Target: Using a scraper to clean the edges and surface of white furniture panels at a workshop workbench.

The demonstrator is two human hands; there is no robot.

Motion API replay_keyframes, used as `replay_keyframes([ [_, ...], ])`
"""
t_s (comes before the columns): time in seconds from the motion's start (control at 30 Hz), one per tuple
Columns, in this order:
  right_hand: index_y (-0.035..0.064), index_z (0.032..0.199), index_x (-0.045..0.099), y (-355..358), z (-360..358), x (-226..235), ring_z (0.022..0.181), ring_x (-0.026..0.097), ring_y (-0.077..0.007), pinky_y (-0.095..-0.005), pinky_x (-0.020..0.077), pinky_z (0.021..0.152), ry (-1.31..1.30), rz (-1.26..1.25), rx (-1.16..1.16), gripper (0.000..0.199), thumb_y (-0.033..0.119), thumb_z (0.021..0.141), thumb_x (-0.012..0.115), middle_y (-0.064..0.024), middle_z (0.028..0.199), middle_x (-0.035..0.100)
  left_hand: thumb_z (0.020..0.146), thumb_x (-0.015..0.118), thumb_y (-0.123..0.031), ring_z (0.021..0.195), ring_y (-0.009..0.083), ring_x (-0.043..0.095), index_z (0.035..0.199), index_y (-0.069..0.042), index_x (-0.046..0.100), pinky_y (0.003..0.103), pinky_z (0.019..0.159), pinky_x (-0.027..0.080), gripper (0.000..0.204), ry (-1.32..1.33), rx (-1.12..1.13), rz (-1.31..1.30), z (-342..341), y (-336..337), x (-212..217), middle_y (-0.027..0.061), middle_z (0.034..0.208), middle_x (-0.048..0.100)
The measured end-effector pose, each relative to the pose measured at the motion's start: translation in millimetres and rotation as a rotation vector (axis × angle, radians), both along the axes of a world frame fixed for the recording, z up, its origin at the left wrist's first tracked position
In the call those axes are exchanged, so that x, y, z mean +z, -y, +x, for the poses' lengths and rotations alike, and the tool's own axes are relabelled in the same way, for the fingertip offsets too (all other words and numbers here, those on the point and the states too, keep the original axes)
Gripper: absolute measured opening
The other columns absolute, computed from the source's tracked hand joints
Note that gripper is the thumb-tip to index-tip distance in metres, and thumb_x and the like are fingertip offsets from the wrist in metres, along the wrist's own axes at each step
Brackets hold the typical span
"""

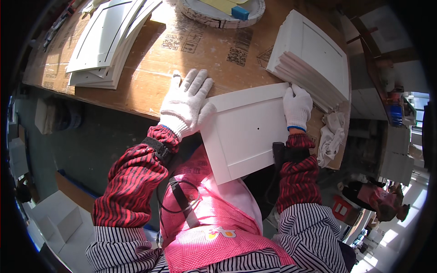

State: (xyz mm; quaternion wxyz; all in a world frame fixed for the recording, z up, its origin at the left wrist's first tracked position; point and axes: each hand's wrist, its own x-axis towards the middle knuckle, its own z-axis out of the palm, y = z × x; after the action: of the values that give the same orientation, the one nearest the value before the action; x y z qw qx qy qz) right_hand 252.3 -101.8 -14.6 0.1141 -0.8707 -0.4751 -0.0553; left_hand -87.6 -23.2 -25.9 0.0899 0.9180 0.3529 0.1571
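Observation:
A white framed cabinet door panel (246,129) with a small dark hole lies slanted across the near table edge, its lower part over my lap. Fingers spread, my left hand (186,100) in a white knit glove rests on the cardboard at the panel's upper left corner, its thumb against that corner. My right hand (298,107), gloved alike, is closed in a pinch at the upper right corner. Whatever its fingertips hold there is too small and hidden to make out.
Brown printed cardboard (205,59) covers the table. White panels are stacked at the left (102,41) and right (314,57). A round tray (223,20) with a blue block (240,12) stands at the back. A crumpled white cloth (331,139) lies by my right arm.

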Motion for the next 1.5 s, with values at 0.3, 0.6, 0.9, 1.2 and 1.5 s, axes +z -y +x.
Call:
replay_keyframes([
  [0.3,0.0102,0.115,0.079,-5,-9,11,0.100,0.072,-0.0423,-0.0504,0.0578,0.089,-0.080,0.010,-0.079,0.033,0.028,0.093,0.062,-0.0225,0.107,0.075,0.099,0.057,-0.041,0.154,0.0420,0.035,0.151,-0.001,0.054,0.065,0.127,0.019,0.065,0.001,0.014,-0.037,-3,1,-1,0.0213,0.162,0.046],
  [0.6,0.0082,0.112,0.079,1,-18,2,0.092,0.072,-0.0430,-0.0505,0.0578,0.083,-0.110,0.098,-0.043,0.030,0.025,0.094,0.062,-0.0230,0.097,0.074,0.100,0.056,-0.036,0.153,0.0406,0.038,0.151,-0.001,0.054,0.066,0.127,0.018,0.062,0.014,0.018,-0.004,-1,2,-3,0.0213,0.161,0.047],
  [0.9,0.0094,0.126,0.072,10,-173,2,0.083,0.071,-0.0396,-0.0514,0.0559,0.071,-0.226,0.182,0.564,0.031,0.017,0.096,0.065,-0.0170,0.099,0.075,0.095,0.060,-0.024,0.150,0.0372,0.044,0.147,-0.001,0.057,0.064,0.126,0.022,0.057,0.065,0.149,0.049,1,7,-9,0.0184,0.159,0.051],
  [1.2,0.0055,0.125,0.075,9,-96,7,0.096,0.072,-0.0391,-0.0447,0.0584,0.084,-0.246,0.152,0.380,0.031,0.010,0.096,0.067,-0.0206,0.107,0.074,0.094,0.062,-0.020,0.146,0.0371,0.047,0.148,-0.001,0.055,0.067,0.125,0.023,0.058,0.149,0.261,0.092,2,9,-8,0.0199,0.152,0.056],
  [1.5,0.0077,0.115,0.072,1,-146,12,0.088,0.071,-0.0390,-0.0490,0.0572,0.076,-0.351,0.176,0.451,0.022,0.016,0.094,0.068,-0.0160,0.097,0.072,0.092,0.062,-0.018,0.140,0.0394,0.051,0.147,-0.002,0.054,0.065,0.124,0.025,0.058,0.235,0.334,0.061,4,9,-9,0.0221,0.146,0.058],
])
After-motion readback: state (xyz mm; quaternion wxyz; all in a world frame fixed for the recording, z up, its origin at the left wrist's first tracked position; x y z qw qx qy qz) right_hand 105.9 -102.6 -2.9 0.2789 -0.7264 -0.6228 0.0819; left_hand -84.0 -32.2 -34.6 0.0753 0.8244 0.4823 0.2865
